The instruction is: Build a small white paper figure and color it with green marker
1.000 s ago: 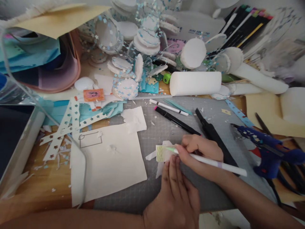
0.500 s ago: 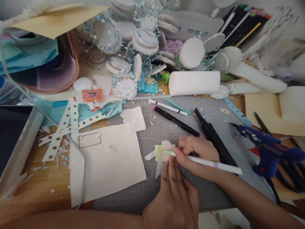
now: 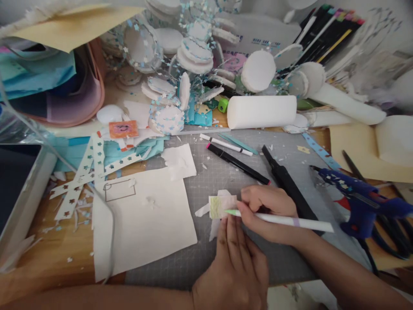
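Between thumb and fingers, my right hand grips a white brush-tip marker with a light green tip. That tip touches a small rectangular paper piece, whose left part carries green strokes and whose right part is pale. My left hand lies flat with its fingers stretched out, the fingertips pressing the lower edge of this piece. White paper scraps stick out from under the piece. Everything here rests on a grey cutting mat.
Left of my hands lies a white sheet with a drawn rectangle. Beyond are a black marker, a white marker and a thick black tool. A blue glue gun and scissors lie right. White discs crowd the back.
The marker's tip has moved slightly down and right on the small paper piece, and the green strokes look a little wider. My left hand stays in place.
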Available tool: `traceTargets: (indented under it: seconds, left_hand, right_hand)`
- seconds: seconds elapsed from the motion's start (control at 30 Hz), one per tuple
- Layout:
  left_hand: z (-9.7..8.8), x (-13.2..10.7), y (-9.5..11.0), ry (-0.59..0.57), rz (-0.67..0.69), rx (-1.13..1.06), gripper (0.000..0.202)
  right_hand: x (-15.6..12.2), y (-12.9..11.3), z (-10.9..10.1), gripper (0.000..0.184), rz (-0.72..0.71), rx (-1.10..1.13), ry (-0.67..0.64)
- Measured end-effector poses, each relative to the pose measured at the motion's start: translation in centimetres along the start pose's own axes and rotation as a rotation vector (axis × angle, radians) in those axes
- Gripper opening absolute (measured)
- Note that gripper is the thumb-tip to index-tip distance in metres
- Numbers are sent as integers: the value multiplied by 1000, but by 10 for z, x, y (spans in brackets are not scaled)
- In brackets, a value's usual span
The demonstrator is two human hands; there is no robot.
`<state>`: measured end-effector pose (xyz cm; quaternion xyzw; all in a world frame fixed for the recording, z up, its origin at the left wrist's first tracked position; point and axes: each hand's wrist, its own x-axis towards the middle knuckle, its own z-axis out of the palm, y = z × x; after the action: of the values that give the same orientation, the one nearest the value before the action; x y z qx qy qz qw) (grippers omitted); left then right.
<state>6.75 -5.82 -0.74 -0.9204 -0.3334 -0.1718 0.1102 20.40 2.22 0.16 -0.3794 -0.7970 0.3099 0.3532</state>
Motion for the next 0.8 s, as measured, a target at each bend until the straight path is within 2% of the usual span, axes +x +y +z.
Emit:
traceTargets:
  seconds: [0.47,0.53,0.63,0.73,0.8]
  left_hand:
    - [-1,0,0,-33,-3,-23,27]
    - [-3,0,0,-41,-6,-17,27]
    - [-5,0,-1,-58,-11,-12,28]
    - [-8,1,-4,-63,-32,-65,30]
    - [-13,2,-12,-72,-51,-141,30]
  right_hand:
    - [0,2,3,34,-3,5,-18]
    - [-1,2,2,34,45,82,27]
    - [-2,4,0,27,212,285,91]
    - [1,6,0,17,382,480,69]
    - [4,8,2,16,435,600,49]
